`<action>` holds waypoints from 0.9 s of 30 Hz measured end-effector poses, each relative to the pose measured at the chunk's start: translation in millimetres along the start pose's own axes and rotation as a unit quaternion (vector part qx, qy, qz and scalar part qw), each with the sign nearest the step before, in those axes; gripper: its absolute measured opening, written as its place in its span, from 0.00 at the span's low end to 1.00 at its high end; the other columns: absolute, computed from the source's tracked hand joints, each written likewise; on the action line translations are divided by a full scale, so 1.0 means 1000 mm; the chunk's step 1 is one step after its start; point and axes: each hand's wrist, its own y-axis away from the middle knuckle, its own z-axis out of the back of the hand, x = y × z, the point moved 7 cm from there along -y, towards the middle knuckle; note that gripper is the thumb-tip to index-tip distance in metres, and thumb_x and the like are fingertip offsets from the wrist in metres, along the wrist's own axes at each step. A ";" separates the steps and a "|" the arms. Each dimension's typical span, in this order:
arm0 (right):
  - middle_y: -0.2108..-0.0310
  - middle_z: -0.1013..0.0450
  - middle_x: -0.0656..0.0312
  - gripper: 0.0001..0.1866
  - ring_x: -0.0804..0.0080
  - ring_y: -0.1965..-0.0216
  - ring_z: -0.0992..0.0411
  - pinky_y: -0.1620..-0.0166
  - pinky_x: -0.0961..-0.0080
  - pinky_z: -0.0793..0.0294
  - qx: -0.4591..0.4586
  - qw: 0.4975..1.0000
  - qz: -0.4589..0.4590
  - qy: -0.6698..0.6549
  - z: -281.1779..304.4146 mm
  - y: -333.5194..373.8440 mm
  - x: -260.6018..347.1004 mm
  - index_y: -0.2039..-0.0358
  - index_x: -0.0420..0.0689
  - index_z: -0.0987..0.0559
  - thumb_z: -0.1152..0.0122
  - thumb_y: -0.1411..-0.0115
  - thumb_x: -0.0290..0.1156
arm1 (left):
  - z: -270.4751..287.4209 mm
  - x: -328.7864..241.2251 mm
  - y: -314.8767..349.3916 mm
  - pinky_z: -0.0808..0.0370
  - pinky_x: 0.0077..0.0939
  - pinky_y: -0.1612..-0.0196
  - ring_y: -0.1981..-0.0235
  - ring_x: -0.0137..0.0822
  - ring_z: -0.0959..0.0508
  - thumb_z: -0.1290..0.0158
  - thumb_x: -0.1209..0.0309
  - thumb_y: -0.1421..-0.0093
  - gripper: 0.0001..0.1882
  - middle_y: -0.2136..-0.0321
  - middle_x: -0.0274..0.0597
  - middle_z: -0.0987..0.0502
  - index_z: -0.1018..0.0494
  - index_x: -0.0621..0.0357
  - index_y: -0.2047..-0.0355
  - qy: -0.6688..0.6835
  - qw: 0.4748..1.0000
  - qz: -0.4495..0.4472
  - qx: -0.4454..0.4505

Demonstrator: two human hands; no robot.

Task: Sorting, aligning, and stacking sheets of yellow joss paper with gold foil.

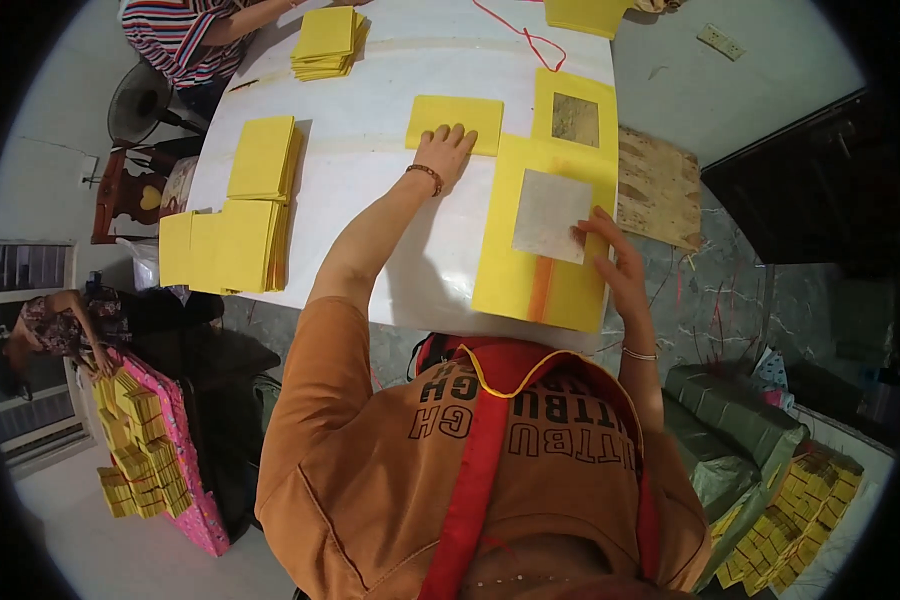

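My left hand (445,155) lies flat on a folded yellow sheet (457,108) on the white table, its fingers stretched out and slightly apart. At the table's right edge is a larger yellow sheet (505,230) with a silvery square (548,212) and an orange stripe (541,290) below it. Over its right side my right hand (618,262) is open, fingers apart, the fingertips at the silvery square's edge. Just beyond lies another yellow sheet with a darker metallic square (575,120).
Stacks of folded yellow paper stand on the table's left side (262,160) and far side (325,40). A red string (540,45) lies at the far right. One person in stripes (185,35) works across the table; another (65,325) stands by a pink-covered surface with yellow bundles (140,440).
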 end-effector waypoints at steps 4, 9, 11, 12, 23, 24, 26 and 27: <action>0.54 0.30 0.60 0.20 0.70 0.49 0.36 0.46 0.72 0.40 -0.135 0.985 -0.001 -0.105 0.044 -0.020 -0.009 0.51 0.40 0.30 0.49 0.42 0.36 | -0.006 0.000 -0.008 0.35 0.39 0.59 0.58 0.42 0.31 0.54 0.71 0.46 0.20 0.55 0.40 0.33 0.37 0.53 0.52 -0.040 0.998 -0.042 0.034; 0.56 0.30 0.61 0.21 0.74 0.52 0.34 0.50 0.75 0.39 -0.148 0.977 -0.126 -0.088 0.076 -0.099 -0.024 0.49 0.41 0.32 0.56 0.38 0.41 | 0.026 0.023 -0.040 0.34 0.35 0.65 0.65 0.40 0.29 0.52 0.73 0.49 0.18 0.65 0.39 0.26 0.33 0.54 0.55 0.046 0.998 -0.006 -0.033; 0.57 0.29 0.63 0.22 0.78 0.54 0.33 0.55 0.80 0.38 -0.084 0.970 -0.209 -0.097 0.069 -0.141 -0.030 0.49 0.41 0.32 0.55 0.38 0.43 | 0.069 0.026 -0.058 0.34 0.35 0.66 0.66 0.39 0.28 0.52 0.77 0.52 0.18 0.69 0.39 0.25 0.31 0.54 0.58 0.088 0.977 0.028 -0.190; 0.58 0.28 0.64 0.23 0.79 0.55 0.33 0.56 0.82 0.39 -0.045 0.963 -0.248 -0.094 0.061 -0.158 -0.032 0.49 0.41 0.33 0.55 0.38 0.43 | 0.089 0.012 -0.067 0.35 0.35 0.66 0.67 0.38 0.28 0.52 0.79 0.53 0.19 0.66 0.37 0.25 0.30 0.54 0.58 0.095 0.969 0.012 -0.228; 0.51 0.34 0.62 0.19 0.78 0.51 0.35 0.50 0.77 0.34 0.123 0.938 -0.107 -0.306 -0.014 -0.251 -0.021 0.48 0.39 0.36 0.53 0.40 0.27 | 0.121 0.037 -0.067 0.39 0.34 0.47 0.48 0.47 0.35 0.38 0.60 0.56 0.46 0.45 0.56 0.45 0.48 0.63 0.42 0.226 0.918 0.068 -0.318; 0.51 0.34 0.62 0.19 0.78 0.51 0.35 0.50 0.77 0.34 0.123 0.938 -0.107 -0.307 -0.014 -0.253 -0.032 0.48 0.39 0.36 0.53 0.40 0.27 | 0.097 0.059 -0.072 0.38 0.34 0.48 0.48 0.46 0.35 0.37 0.62 0.56 0.46 0.45 0.53 0.43 0.49 0.63 0.42 0.491 0.824 0.150 -0.242; 0.51 0.34 0.62 0.19 0.78 0.51 0.35 0.51 0.78 0.35 0.165 0.946 -0.092 -0.263 -0.018 -0.257 -0.053 0.49 0.39 0.35 0.51 0.40 0.29 | 0.073 0.063 -0.078 0.33 0.28 0.52 0.53 0.36 0.31 0.39 0.71 0.52 0.37 0.52 0.44 0.33 0.45 0.64 0.44 0.715 0.657 0.175 -0.163; 0.51 0.34 0.62 0.19 0.78 0.51 0.35 0.51 0.78 0.35 0.166 0.946 -0.092 -0.265 -0.019 -0.259 -0.063 0.49 0.39 0.35 0.51 0.40 0.29 | 0.067 0.070 -0.078 0.33 0.28 0.52 0.53 0.36 0.31 0.39 0.71 0.52 0.37 0.52 0.44 0.33 0.45 0.64 0.44 0.714 0.658 0.177 -0.163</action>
